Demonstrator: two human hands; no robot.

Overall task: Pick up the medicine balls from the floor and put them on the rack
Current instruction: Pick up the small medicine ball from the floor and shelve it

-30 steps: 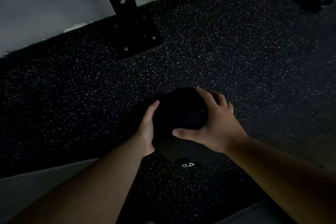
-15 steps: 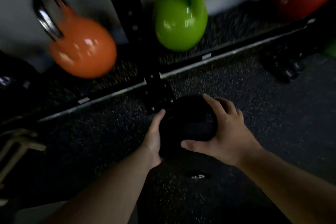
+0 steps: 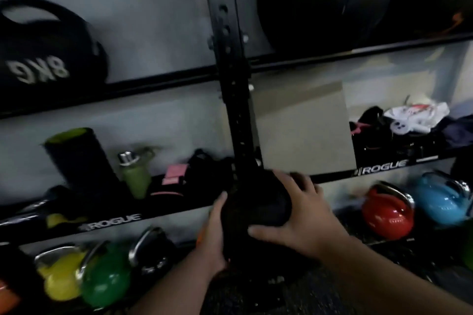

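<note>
Medicine ball (image 3: pixel 258 202) clamped between left hand (image 3: pixel 213 235) and right hand (image 3: pixel 304 217) — rack (image 3: pixel 230 64) upright directly behind, free shelf space up-right.

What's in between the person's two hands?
The black medicine ball, gripped by the left hand and the right hand, in front of the rack's upright post, in the head view.

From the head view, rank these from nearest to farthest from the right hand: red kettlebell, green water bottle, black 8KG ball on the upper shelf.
1. Red kettlebell, bottom shelf, just right of the right hand.
2. Green water bottle, middle shelf, left of the upright.
3. Black 8KG ball, upper shelf, far left.
</note>
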